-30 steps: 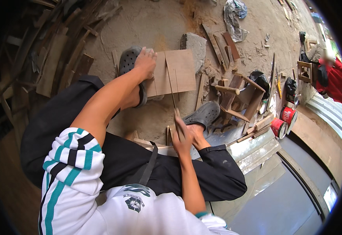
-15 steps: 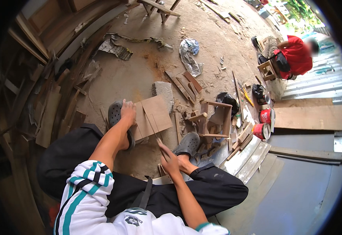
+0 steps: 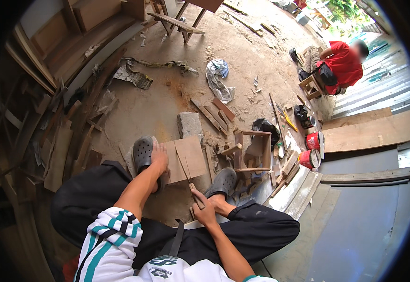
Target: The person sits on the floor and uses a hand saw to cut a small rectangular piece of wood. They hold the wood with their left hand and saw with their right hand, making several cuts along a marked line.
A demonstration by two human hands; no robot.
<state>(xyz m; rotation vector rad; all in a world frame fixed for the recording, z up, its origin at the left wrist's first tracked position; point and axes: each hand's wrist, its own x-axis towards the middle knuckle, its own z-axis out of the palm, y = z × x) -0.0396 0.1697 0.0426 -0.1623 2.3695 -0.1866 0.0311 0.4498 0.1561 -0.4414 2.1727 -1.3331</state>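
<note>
A flat rectangular board point(image 3: 193, 155) of thin brown wood lies in front of me, between my two dark clogs. My left hand point(image 3: 159, 157) rests on its left edge, fingers stretched out toward the far side. Near the board's close edge, my right hand point(image 3: 205, 212) is closed round the wooden handle of a narrow handsaw point(image 3: 194, 193). The thin blade points away from me across the board, along a dark line; how deep it sits in the wood cannot be made out. A rough concrete block point(image 3: 189, 125) touches or nearly touches the board's far edge.
Right of my right clog point(image 3: 223, 182) stands a small wooden frame point(image 3: 253, 149) among wood offcuts. Red cans point(image 3: 309, 159) stand beyond it. Planks point(image 3: 57, 157) pile up on the left. A person in a red shirt point(image 3: 343, 68) sits at the far right. A wooden stool point(image 3: 177, 22) stands at the far side.
My right hand has drawn back toward me with the saw, and more of its handle shows. My left hand keeps its place on the board. The whole view has shifted slightly.
</note>
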